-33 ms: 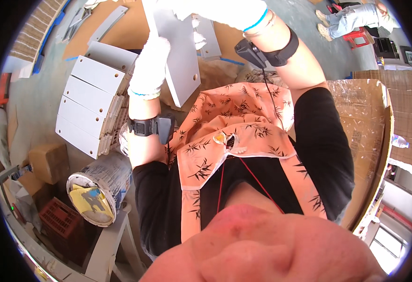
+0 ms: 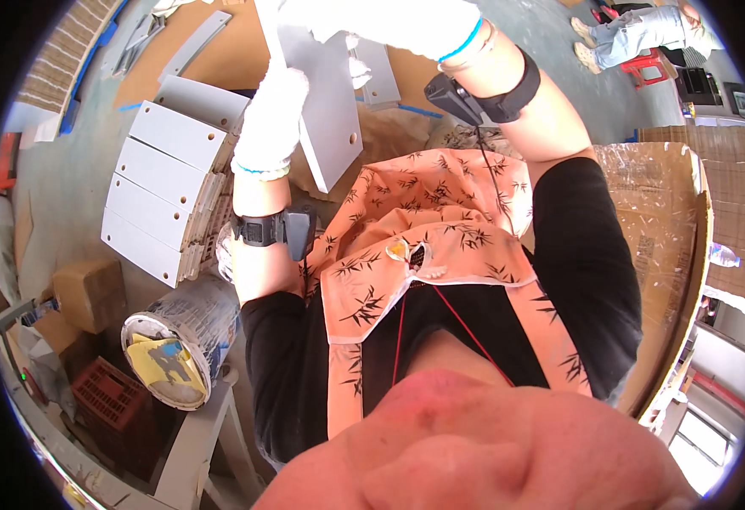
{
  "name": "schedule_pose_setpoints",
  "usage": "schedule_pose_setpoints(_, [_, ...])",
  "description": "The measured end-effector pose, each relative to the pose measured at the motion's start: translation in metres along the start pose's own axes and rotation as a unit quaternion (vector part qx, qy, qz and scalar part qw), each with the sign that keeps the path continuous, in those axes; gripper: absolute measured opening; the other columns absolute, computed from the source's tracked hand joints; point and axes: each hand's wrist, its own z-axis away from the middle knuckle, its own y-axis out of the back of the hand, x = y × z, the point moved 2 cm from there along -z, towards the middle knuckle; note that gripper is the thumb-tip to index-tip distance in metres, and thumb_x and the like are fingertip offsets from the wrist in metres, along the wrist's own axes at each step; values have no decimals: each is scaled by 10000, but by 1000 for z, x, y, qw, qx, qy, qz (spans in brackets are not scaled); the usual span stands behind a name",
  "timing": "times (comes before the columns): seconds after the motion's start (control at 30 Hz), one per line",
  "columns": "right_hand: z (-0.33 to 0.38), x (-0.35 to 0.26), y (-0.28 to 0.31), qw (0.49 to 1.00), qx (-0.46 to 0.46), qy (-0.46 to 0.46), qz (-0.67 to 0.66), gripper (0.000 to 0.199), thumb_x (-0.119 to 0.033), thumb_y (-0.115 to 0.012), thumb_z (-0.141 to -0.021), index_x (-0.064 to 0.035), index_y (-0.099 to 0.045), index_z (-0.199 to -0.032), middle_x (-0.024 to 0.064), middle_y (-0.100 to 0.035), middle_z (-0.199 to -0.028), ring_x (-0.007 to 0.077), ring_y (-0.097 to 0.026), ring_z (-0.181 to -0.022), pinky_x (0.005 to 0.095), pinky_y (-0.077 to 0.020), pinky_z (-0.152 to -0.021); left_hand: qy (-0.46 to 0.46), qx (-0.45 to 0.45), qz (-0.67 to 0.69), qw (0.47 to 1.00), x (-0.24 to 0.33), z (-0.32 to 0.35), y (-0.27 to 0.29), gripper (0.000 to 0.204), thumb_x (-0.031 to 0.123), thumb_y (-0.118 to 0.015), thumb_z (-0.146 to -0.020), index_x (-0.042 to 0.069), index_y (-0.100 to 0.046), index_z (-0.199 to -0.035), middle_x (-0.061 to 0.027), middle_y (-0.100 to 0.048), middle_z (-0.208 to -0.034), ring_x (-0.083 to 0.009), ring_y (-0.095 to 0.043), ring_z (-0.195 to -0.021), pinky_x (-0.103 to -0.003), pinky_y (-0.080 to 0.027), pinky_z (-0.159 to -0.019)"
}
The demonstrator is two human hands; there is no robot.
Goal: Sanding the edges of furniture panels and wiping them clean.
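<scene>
In a white glove, my left hand (image 2: 272, 119) is closed round the left edge of a pale grey board (image 2: 328, 119), which is held up tilted in front of me. A small round hole shows near the board's lower right corner. White tips past its right edge look like that glove's fingers. My right hand (image 2: 381, 19), also gloved in white, lies over the board's upper part. Glare washes out its fingers, so whether it grips anything is unclear. Beside my left hand stands a stack of similar boards (image 2: 164, 170) with holes at their ends.
A paint-smeared bucket (image 2: 167, 361) lies left of me, near a red-brown crate (image 2: 111, 393) and a cardboard box (image 2: 90, 295). Grey strips (image 2: 194, 44) rest on a brown sheet ahead. Large cardboard (image 2: 653, 221) stands at my right. Far right sits another person (image 2: 644, 38).
My right hand has shifted very slightly over the board. The left hand and the board stay in place.
</scene>
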Motion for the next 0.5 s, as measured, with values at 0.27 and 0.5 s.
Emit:
schedule_pose_setpoints(0.27, [-21,19,19,984,24,115,135,560,-234,-703,-872,-28,-447,-1326,165,-534,-1181,263,-575,-1054,380,-479,-946,-35,-63,74,995,-11,-18,4,545,189,-462,-1014,-56,-305,-1475,-164,-666,-1199,-209,-651,-1067,-329,-543,-920])
schedule_pose_setpoints(0.5, [-15,36,6,962,31,245,118,701,-219,-717,-843,26,-387,-1410,213,-526,-1243,332,-556,-1133,400,-454,-1005,-64,-35,-103,992,-39,-11,32,538,143,-514,-980,-61,-347,-1449,-102,-719,-1045,-148,-680,-867,-291,-576,-771])
